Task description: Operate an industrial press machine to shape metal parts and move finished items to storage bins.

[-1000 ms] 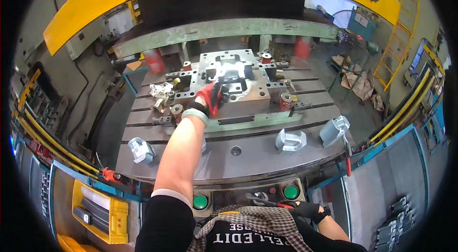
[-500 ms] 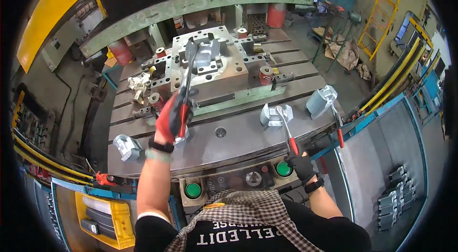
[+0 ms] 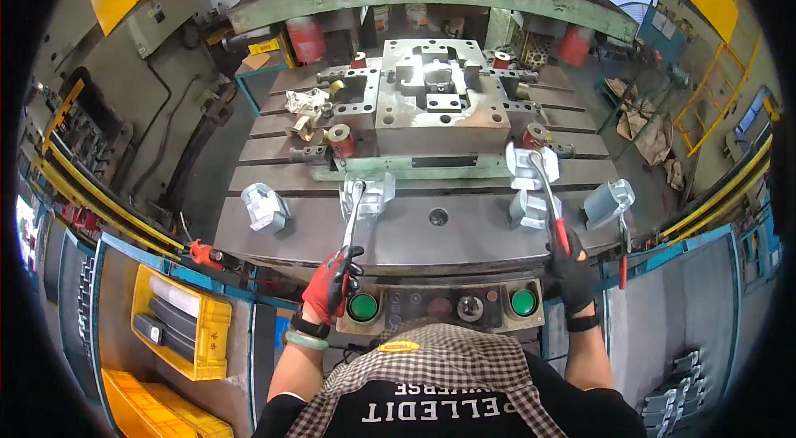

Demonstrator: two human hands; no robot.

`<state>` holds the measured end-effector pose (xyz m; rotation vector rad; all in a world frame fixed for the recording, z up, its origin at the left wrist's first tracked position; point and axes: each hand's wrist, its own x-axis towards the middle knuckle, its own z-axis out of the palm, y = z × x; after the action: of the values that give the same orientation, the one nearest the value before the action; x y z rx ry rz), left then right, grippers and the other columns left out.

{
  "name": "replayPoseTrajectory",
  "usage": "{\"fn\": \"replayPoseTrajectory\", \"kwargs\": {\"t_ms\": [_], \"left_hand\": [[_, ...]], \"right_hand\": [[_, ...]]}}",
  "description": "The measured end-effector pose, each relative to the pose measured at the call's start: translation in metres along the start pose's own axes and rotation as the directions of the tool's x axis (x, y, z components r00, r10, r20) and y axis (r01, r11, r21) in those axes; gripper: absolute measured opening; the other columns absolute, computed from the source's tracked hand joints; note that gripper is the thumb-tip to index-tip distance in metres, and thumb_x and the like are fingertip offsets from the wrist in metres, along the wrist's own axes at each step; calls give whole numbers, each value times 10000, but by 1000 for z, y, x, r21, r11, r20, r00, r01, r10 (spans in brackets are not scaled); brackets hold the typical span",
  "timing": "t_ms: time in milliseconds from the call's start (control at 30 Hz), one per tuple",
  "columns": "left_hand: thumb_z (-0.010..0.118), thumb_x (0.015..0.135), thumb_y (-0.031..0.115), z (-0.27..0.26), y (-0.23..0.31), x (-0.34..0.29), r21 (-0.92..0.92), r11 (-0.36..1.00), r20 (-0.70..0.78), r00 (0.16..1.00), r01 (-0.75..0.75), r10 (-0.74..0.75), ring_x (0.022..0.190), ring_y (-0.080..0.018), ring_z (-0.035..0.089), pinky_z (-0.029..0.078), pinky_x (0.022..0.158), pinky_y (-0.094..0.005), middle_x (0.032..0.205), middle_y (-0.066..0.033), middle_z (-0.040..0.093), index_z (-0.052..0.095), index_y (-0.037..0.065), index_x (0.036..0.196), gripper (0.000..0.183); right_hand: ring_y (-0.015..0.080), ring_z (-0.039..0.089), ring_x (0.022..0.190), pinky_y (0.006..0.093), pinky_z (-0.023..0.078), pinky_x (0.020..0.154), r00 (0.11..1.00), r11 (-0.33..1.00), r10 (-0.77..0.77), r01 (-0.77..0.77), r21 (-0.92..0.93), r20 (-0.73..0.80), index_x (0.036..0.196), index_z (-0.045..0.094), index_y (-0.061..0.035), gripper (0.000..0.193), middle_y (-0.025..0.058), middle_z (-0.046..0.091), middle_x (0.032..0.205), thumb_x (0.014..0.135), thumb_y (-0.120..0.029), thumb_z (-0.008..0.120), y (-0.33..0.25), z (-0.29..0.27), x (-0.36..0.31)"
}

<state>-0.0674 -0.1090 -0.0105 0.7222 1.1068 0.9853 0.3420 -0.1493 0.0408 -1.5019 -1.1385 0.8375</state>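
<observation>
Toward the front edge of the table (image 3: 406, 241), five metal parts (image 3: 609, 204) and three tongs (image 3: 352, 219) are counted; one pair is gripped by the left hand (image 3: 332, 282), another by the right hand (image 3: 572, 276), both pointed forward.

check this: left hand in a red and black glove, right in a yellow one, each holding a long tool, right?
Not quite: the head view shows the right hand in a black glove, not yellow. The left hand is in red and black, and each holds a long tool.
</observation>
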Motion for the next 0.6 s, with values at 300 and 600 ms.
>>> {"fn": "replayPoseTrajectory", "kwargs": {"t_ms": [300, 600], "left_hand": [[467, 931, 234, -11, -33, 11, -48, 998, -90, 995, -40, 36, 544, -80, 470, 405, 504, -219, 707, 8, 521, 555, 89, 1178, 300], [515, 924, 299, 5, -34, -24, -27, 976, -7, 977, -214, 214, 578, -83, 507, 416, 508, -215, 743, -16, 577, 535, 66, 1208, 367]], "right_hand": [[35, 449, 613, 215, 396, 534, 956, 958, -204, 150, 246, 211, 1224, 519, -119, 344, -37, 487, 757, 903, -244, 530, -48, 69, 94], [89, 420, 455, 269, 348, 402, 960, 991, -43, 6, 131, 278, 1025, 546, -135, 211, -22, 459, 599, 892, -295, 512, -84, 148, 227]]}}
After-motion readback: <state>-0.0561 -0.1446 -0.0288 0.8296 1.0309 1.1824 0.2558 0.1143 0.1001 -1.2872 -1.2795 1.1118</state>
